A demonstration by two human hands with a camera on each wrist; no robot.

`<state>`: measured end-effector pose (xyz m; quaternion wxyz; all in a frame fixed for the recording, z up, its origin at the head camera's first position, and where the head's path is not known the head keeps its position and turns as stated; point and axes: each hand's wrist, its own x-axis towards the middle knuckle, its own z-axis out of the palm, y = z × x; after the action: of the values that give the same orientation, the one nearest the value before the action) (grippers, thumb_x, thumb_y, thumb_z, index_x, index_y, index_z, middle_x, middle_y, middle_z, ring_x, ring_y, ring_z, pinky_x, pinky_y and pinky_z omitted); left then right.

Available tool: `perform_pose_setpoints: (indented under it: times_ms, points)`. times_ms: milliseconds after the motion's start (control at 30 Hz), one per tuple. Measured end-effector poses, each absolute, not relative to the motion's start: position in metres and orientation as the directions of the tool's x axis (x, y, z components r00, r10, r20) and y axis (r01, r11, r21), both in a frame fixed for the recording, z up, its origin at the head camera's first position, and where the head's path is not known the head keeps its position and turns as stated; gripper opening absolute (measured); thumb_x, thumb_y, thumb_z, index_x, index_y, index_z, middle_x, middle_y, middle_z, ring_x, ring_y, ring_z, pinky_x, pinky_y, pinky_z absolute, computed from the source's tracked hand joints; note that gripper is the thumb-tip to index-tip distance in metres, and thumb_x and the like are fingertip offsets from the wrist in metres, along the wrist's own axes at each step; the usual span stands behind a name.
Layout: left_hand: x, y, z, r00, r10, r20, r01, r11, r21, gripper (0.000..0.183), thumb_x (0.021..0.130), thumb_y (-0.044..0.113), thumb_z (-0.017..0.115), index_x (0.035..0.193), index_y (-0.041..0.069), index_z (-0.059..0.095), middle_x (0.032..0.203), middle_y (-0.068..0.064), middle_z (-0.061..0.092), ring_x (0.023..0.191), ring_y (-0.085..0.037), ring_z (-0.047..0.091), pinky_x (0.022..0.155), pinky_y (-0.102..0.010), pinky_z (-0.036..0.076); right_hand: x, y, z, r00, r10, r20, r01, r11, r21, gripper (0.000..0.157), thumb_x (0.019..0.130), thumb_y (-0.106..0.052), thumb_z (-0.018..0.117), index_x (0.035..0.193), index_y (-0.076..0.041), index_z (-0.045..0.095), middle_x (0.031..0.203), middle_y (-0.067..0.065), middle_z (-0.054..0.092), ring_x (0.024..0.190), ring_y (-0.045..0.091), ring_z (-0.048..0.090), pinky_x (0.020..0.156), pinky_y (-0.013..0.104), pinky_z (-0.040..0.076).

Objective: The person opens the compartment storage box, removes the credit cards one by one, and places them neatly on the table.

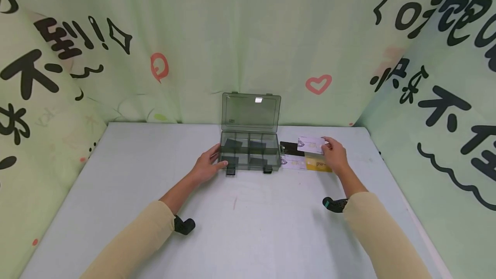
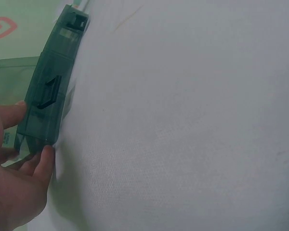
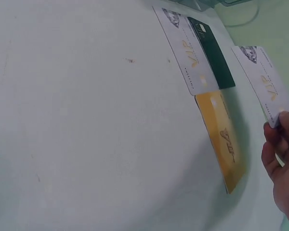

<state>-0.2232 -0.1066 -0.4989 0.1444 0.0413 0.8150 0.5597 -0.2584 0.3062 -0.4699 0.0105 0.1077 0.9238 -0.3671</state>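
A smoky see-through compartment box (image 1: pixel 252 167) stands on the table with its lid (image 1: pixel 251 113) raised at the back. Dark flat pieces (image 1: pixel 257 145) lie in several compartments. My left hand (image 1: pixel 204 168) grips the left end of the box, thumb on its near side and fingers at its bottom edge in the left wrist view. Between thumb and fingers, my right hand (image 1: pixel 336 155) pinches a white VIP card (image 3: pixel 262 79), raised above the table. Below it lie another white VIP card (image 3: pixel 185 53), a dark card (image 3: pixel 214 55) and a gold card (image 3: pixel 219 139).
The white table (image 1: pixel 155 145) reaches back to a pale green printed curtain (image 1: pixel 193 33), which also runs along both sides. Two black latches (image 1: pixel 230 170) hang from the box's front. The cards on the table lie beside the box's right end.
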Motion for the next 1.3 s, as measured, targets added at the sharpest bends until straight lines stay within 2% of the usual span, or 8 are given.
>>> perform_pose_setpoints:
  times_ms: [133, 400, 700, 867, 1067, 1300]
  points:
    - [-0.222, -0.107, -0.498, -0.954, 0.232, -0.19, -0.092, 0.374, 0.923, 0.076, 0.094, 0.018, 0.063, 0.156, 0.013, 0.019, 0.161, -0.013, 0.023, 0.146, -0.029, 0.029, 0.118, -0.044, 0.032, -0.257, 0.312, -0.475, -0.967, 0.23, -0.112, 0.244, 0.702, -0.668, 0.047, 0.104, -0.014, 0.037, 0.151, -0.008, 0.033, 0.122, 0.021, 0.05, 0.109, 0.031, 0.045, 0.094, 0.042, 0.043]
    - [-0.222, -0.106, -0.498, -0.954, 0.235, -0.188, -0.091, 0.368, 0.925, 0.075, 0.094, 0.018, 0.063, 0.155, 0.013, 0.02, 0.16, -0.014, 0.025, 0.146, -0.029, 0.029, 0.118, -0.044, 0.032, -0.255, 0.321, -0.478, -0.949, 0.282, -0.144, 0.305, 0.697, -0.649, 0.049, 0.105, -0.014, 0.033, 0.153, -0.007, 0.026, 0.14, 0.027, 0.043, 0.122, 0.037, 0.04, 0.113, 0.053, 0.036]
    - [-0.222, -0.106, -0.497, -0.955, 0.235, -0.178, -0.084, 0.361, 0.929, 0.075, 0.094, 0.017, 0.064, 0.155, 0.012, 0.02, 0.159, -0.015, 0.027, 0.146, -0.029, 0.03, 0.118, -0.044, 0.032, -0.254, 0.324, -0.477, -0.944, 0.281, -0.175, 0.326, 0.704, -0.631, 0.05, 0.105, -0.014, 0.03, 0.153, -0.004, 0.02, 0.145, 0.028, 0.039, 0.127, 0.037, 0.038, 0.116, 0.054, 0.031]
    - [-0.223, -0.106, -0.498, -0.957, 0.227, -0.184, -0.094, 0.357, 0.929, 0.076, 0.093, 0.017, 0.064, 0.155, 0.013, 0.021, 0.159, -0.013, 0.027, 0.146, -0.027, 0.03, 0.118, -0.043, 0.032, -0.258, 0.325, -0.48, -0.944, 0.284, -0.169, 0.326, 0.722, -0.61, 0.054, 0.104, -0.015, 0.036, 0.154, -0.005, 0.018, 0.145, 0.028, 0.039, 0.13, 0.04, 0.038, 0.116, 0.055, 0.031]
    - [-0.223, -0.107, -0.499, -0.956, 0.229, -0.182, -0.09, 0.364, 0.927, 0.076, 0.094, 0.017, 0.063, 0.156, 0.013, 0.019, 0.159, -0.013, 0.026, 0.146, -0.028, 0.03, 0.118, -0.044, 0.032, -0.261, 0.323, -0.487, -0.933, 0.306, -0.19, 0.359, 0.737, -0.573, 0.057, 0.101, -0.02, 0.047, 0.151, -0.001, 0.027, 0.146, 0.029, 0.037, 0.129, 0.043, 0.037, 0.114, 0.056, 0.034]
    - [-0.223, -0.107, -0.499, -0.955, 0.23, -0.188, -0.094, 0.365, 0.926, 0.075, 0.094, 0.018, 0.063, 0.155, 0.014, 0.019, 0.16, -0.013, 0.024, 0.146, -0.028, 0.029, 0.118, -0.045, 0.032, -0.258, 0.316, -0.484, -0.903, 0.357, -0.237, 0.427, 0.699, -0.573, 0.054, 0.1, -0.021, 0.05, 0.146, 0.004, 0.035, 0.149, 0.028, 0.035, 0.132, 0.042, 0.035, 0.116, 0.052, 0.033]
